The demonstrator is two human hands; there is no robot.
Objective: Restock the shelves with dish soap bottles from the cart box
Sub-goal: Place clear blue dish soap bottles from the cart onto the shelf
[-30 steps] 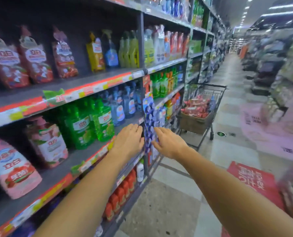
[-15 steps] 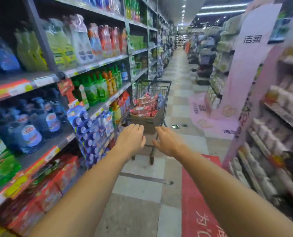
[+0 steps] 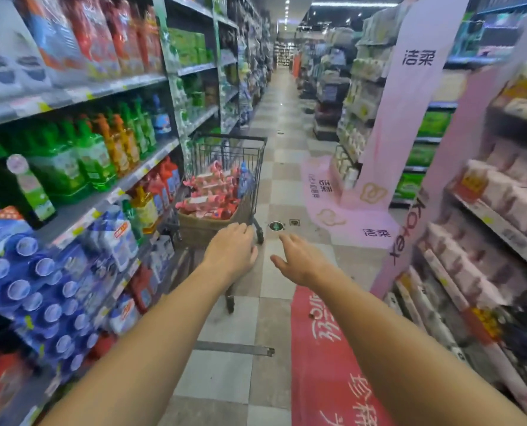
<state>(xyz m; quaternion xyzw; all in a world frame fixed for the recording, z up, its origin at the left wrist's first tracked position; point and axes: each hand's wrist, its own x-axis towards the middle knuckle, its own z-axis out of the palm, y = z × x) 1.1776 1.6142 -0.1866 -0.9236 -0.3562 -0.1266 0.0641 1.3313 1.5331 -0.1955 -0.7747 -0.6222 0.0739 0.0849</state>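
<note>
Both bare forearms stretched forward over the tiled floor (image 3: 225,373) and a red mat (image 3: 326,364). The left hand (image 3: 229,253) and right hand (image 3: 299,261) hung palm-down with fingers loose, holding nothing, apart from each other. Just beyond them stood the cart (image 3: 229,167), its box (image 3: 202,227) heaped with pink-red soap packs (image 3: 213,195). Shelves (image 3: 123,182) of green and orange bottles ran along the left.

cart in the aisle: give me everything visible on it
The cart is a small dark wire-mesh shopping trolley, upright on the checkered floor, close beside the left shelving. A brown cardboard box sits in its basket, piled with pink-red packs. Black caster wheels show below. Neither hand appears to touch it.
</note>
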